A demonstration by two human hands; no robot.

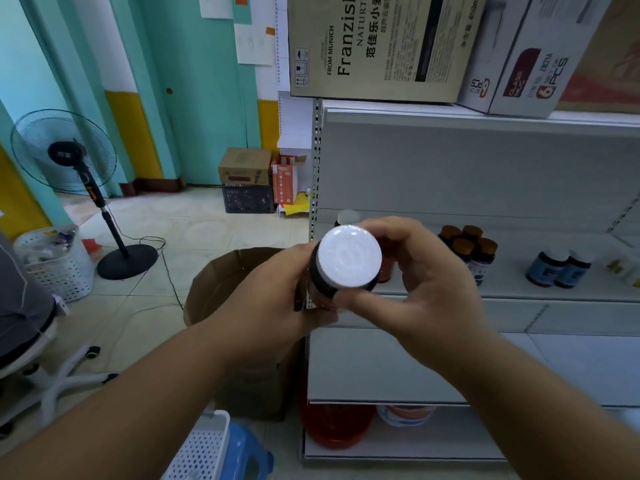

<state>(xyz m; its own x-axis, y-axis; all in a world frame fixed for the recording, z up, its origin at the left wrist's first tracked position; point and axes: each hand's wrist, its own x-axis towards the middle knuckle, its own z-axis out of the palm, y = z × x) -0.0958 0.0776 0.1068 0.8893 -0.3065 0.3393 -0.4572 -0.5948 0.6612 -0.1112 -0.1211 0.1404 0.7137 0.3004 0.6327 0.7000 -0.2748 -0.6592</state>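
Teal and yellow walls [194, 98], pale tiled floor [194, 216], a standing fan [64, 152], grey metal shelving [485, 161].

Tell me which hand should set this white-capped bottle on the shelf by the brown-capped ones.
Right, probably. The right hand grips the white-capped bottle and lies toward the shelf, nearer the brown-capped bottles. The left hand holds it from the aisle side, farther from them.

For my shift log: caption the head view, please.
Left hand and right hand grip a white-capped bottle before a grey shelf.
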